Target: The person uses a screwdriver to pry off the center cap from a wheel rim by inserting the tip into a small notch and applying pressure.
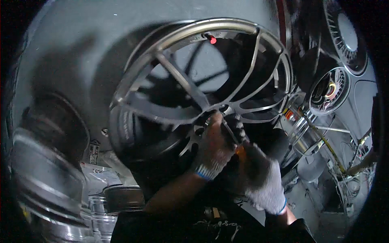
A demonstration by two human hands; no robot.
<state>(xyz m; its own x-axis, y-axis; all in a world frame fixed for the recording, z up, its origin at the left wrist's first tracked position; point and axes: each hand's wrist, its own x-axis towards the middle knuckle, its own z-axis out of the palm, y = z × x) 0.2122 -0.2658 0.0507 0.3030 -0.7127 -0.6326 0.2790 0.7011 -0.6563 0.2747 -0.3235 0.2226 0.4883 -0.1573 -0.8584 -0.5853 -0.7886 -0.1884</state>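
A large spoked metal wheel rim (180, 77) stands tilted in front of me, with a red-capped valve (212, 39) near its upper edge. My left hand (214, 146), in a white knit glove with dark fingertips, is closed at the wheel's hub, its thumb close to the bolt holes. Whatever its fingers pinch is hidden. My right hand (261, 178), gloved the same way, wraps round the orange handle (241, 156) of a screwdriver-like tool. Its thin shaft (231, 134) points up toward the hub beside my left hand. The tool's tip cannot be made out.
Bare wheel barrels (48, 162) are stacked at the left, with more shiny rims (123, 198) lower down. At the right stand another round rim (330, 91), a clear cylinder (302, 135), and tangled cables (356, 178). A grey floor (73, 36) lies behind the wheel.
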